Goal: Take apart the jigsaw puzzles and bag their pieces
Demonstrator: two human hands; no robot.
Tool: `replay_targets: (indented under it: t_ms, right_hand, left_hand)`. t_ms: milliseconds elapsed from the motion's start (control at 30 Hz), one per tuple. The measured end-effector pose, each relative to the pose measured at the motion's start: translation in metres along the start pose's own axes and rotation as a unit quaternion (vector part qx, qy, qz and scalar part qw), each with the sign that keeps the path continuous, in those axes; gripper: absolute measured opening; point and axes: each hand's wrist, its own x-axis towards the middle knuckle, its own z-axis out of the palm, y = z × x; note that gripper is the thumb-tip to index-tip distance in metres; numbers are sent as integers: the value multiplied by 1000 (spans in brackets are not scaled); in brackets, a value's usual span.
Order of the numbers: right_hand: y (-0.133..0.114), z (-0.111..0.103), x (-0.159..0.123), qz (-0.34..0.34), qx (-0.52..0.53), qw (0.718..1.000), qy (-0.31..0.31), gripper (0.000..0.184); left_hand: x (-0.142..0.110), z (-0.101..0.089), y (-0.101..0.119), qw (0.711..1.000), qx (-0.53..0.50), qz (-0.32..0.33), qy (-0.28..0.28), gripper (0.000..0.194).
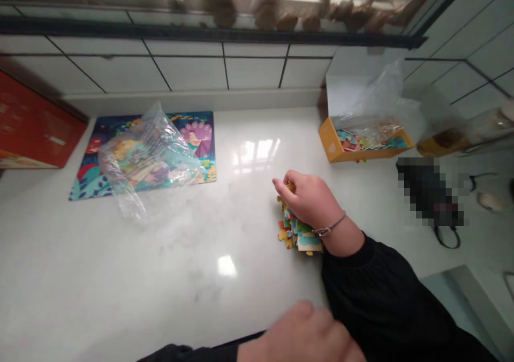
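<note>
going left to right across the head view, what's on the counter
red box → puzzle board with a clear plastic bag on it → right hand on a pile of puzzle pieces → yellow box

A clear plastic bag (pixel 148 161) lies on a colourful puzzle board (pixel 201 137). Left of the board stands a red box (pixel 32 129). Well right of it, a yellow box (pixel 361 148) holds another bag.
</note>
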Motion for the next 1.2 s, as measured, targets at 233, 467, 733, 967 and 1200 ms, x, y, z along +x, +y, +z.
replay_targets:
  t_ms: [233,467,733,967,1200]
  right_hand:
    - [7,-1,6,-9,48,998,27,49]
    - [13,-4,12,3,107,992,61,51]
    - [33,-3,29,24,175,974,142,56]
    - [48,-4,42,52,262,941,207,59]
    - [52,-2,51,86,328,905,258,57]
  left_hand:
    - [5,-35,-55,906,219,-324,164,84]
    - [31,-51,-84,910,158,-374,81,64]
    - [56,-61,-120,919,138,-350,117,57]
    - [58,-65,-135,930,-67,-321,164,51]
    - [62,-54,-126,897,-227,-291,243,34]
